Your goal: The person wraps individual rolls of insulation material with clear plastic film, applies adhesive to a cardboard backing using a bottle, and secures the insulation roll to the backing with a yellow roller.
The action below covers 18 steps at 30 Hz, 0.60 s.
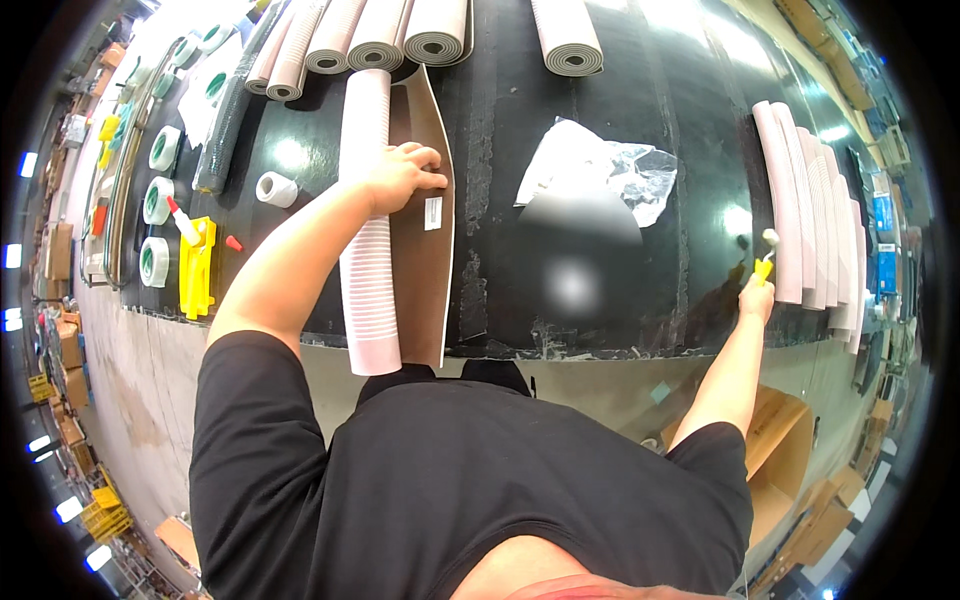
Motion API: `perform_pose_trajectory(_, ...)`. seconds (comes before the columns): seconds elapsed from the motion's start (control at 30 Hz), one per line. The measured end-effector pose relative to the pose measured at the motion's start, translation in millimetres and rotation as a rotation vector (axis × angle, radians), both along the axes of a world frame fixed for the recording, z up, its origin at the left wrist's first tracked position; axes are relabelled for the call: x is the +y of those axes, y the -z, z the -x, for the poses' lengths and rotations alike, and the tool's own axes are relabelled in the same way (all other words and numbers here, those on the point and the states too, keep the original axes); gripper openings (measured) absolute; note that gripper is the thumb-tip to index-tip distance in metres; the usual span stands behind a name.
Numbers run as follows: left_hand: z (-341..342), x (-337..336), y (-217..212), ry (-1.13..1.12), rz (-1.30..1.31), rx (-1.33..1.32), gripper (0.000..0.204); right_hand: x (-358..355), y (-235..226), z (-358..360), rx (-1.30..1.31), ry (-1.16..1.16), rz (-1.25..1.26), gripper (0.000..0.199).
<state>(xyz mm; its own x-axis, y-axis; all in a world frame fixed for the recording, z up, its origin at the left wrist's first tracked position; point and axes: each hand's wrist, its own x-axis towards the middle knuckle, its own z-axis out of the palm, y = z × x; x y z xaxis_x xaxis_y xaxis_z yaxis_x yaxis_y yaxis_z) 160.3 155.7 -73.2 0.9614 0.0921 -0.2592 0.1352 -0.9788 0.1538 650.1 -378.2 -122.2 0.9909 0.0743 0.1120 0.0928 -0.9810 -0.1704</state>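
A pale pink yoga mat (367, 250), mostly rolled up, lies lengthwise at the near table edge. Its loose brown end (418, 290) sticks out to the right and bears a small white label (433, 213). Over the roll lies my left hand (400, 178), its fingers bent onto the brown flap, holding the mat; the thumb is hidden. Far to the right, my right hand (757, 298) is closed around a small yellow-handled tool (763, 270) with a rounded white end. That tool is beside a row of pale pink mats (780, 210) and apart from them.
More rolled mats (376, 50) line the back of the black table (570, 320). Crumpled clear plastic (600, 165) lies mid-table. Tape rolls (157, 200), a yellow tape dispenser (197, 270), a white roll (276, 189) and a dark wrapped tube (232, 120) sit left. A cardboard box (785, 450) stands below right.
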Motion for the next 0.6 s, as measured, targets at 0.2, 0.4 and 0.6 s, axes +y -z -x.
perform_pose_trajectory(0.2, 6.2, 2.1, 5.0, -0.077, 0.019, -0.036, 0.044, 76.6, -131.6, 204.8, 0.064, -0.081, -0.988, 0.034)
perform_pose_trajectory(0.4, -2.5, 5.5, 2.2, -0.086, 0.066, 0.033, 0.04, 219.7, -115.9, 472.7, 1.029, -0.474, -1.406, 0.044)
perform_pose_trajectory(0.6, -0.5, 29.3, -7.8, -0.02, 0.172, 0.109, 0.048, 259.1, -26.2, 522.3, 0.825, -0.445, -0.885, 0.063)
